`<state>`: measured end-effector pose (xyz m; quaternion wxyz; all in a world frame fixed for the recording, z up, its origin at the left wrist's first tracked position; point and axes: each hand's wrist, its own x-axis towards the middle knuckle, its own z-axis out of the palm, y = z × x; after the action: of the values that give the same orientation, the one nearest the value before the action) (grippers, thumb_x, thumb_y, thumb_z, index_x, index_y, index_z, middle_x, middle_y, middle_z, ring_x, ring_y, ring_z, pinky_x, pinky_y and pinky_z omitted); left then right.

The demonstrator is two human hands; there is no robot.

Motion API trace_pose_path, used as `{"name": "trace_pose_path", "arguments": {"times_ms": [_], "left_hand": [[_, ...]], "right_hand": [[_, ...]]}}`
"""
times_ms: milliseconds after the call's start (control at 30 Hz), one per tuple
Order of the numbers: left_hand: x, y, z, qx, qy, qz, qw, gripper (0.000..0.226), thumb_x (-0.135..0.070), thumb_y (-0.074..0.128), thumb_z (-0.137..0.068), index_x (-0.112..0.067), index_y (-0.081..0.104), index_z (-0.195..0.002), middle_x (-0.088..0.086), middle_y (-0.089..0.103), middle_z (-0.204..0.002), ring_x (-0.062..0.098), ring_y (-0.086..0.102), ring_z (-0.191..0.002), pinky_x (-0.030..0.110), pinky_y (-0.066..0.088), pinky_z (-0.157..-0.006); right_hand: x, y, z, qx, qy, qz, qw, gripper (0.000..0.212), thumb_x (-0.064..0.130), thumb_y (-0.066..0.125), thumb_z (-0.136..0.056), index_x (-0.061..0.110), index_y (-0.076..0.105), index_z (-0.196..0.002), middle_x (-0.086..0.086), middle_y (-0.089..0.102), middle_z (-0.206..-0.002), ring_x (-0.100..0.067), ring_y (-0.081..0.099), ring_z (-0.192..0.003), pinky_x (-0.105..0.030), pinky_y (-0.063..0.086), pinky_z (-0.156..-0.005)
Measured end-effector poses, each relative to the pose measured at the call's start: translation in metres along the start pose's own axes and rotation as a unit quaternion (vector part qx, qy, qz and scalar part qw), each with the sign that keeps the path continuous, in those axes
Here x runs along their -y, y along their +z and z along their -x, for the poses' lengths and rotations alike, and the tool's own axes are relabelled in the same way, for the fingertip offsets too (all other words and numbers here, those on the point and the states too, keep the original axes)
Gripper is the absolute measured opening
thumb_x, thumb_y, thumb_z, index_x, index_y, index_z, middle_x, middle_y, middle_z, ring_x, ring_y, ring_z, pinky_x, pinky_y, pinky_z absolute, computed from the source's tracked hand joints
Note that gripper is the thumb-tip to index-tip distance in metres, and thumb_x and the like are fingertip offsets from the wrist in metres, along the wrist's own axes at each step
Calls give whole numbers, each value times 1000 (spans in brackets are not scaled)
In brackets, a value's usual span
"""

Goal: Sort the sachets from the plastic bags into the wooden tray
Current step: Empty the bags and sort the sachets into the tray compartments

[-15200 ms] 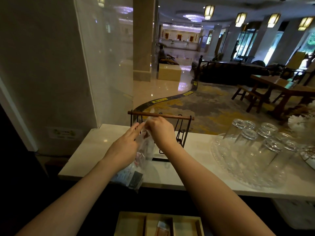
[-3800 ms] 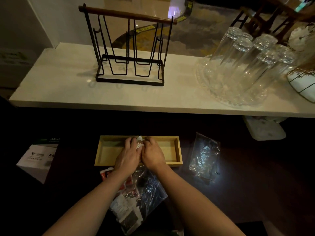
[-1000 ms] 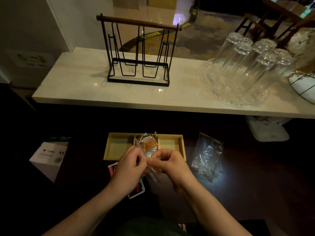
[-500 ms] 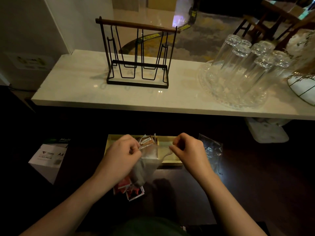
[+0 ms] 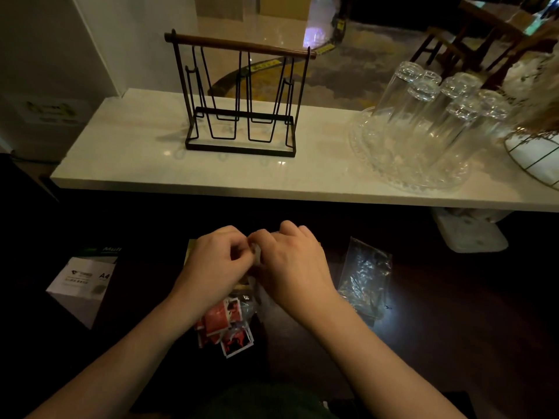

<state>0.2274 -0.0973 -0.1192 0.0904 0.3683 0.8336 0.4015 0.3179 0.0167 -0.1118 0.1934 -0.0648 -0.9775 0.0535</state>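
Observation:
My left hand (image 5: 216,263) and my right hand (image 5: 295,263) meet knuckle to knuckle low in the head view, both pinching the top of a clear plastic bag (image 5: 255,257). Below my left hand the bag hangs down with red and white sachets (image 5: 225,323) in it. The wooden tray (image 5: 189,251) lies behind my hands on the dark surface; only a sliver of its left end shows. A second clear plastic bag (image 5: 364,278) lies crumpled to the right of my right hand.
A white paper box (image 5: 83,282) stands at the left. Above runs a pale marble shelf (image 5: 136,164) with a black wire rack (image 5: 240,104), a glass tray of upturned tumblers (image 5: 423,125) and a white vase (image 5: 535,152).
My hands were apart, stretching the bag's mouth wide; now they have come together over the tray and hide it. The sachets still hang below my left hand.

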Motion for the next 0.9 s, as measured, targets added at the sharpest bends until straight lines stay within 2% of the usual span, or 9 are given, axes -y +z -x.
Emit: {"name": "trace_pose_path", "arguments": {"times_ms": [133,267,333,367,433,567,633,767,900], "left_hand": [[3,1,1,0,-24,145,989,16,-25,54,-89,-16,60,-77,2,61,-81,18,62,-78,39,55,-67],[39,17,2,-28,-248,245,937,8,-27,46,-95,-25,51,-89,10,61,-103,26,63,-88,36,51,-63],[51,29,14,49,-343,324,881,19,-35,41,-97,-20,53,-99,15,62,-106,26,65,-81,36,54,-58],[53,34,20,88,-376,393,835,27,-36,38,-98,-15,56,-103,15,64,-101,26,66,-74,36,56,-54],[53,38,27,116,-387,484,776,29,-29,39,-98,-8,58,-104,16,67,-92,24,67,-64,31,55,-46],[54,37,23,46,-356,476,803,14,-15,44,-96,-8,53,-87,6,61,-75,10,57,-47,20,43,-37],[57,35,19,35,-342,447,826,17,-14,43,-97,-10,50,-82,3,59,-71,10,54,-51,19,40,-38],[63,23,11,-4,-279,339,898,22,-15,47,-96,-16,51,-74,4,57,-72,18,55,-63,27,43,-53],[60,9,-6,-39,-209,242,947,24,-17,51,-94,-20,53,-70,7,62,-81,23,60,-72,38,48,-64]], "right_hand": [[-17,-3,-11,-20,39,-37,998,22,35,78,-70,21,62,-66,5,51,-56,-18,50,-61,-25,35,-53],[-30,-17,-22,8,113,-201,973,26,48,64,-78,24,57,-70,5,57,-68,-12,51,-68,-31,39,-56],[-34,-22,-27,-19,145,-301,942,25,42,68,-79,22,58,-67,4,63,-66,-12,58,-67,-35,48,-60],[-37,-22,-27,-28,161,-337,927,25,40,70,-78,19,61,-67,2,66,-66,-13,62,-67,-39,52,-63],[-44,-19,-27,-38,181,-366,912,34,44,68,-76,10,63,-72,-5,67,-69,-21,66,-69,-47,54,-65],[-60,-13,-23,-36,204,-390,897,32,43,65,-77,11,63,-75,-11,67,-72,-27,66,-72,-50,55,-65],[-68,-9,-21,-26,207,-392,896,24,39,65,-81,16,63,-77,-8,67,-73,-26,67,-72,-50,57,-66],[-87,1,-13,12,227,-335,914,16,24,65,-86,29,57,-74,-3,65,-72,-19,63,-69,-38,54,-65],[-109,18,-1,67,258,-291,919,11,19,67,-83,26,60,-79,1,68,-77,-15,65,-74,-28,51,-66]]}}
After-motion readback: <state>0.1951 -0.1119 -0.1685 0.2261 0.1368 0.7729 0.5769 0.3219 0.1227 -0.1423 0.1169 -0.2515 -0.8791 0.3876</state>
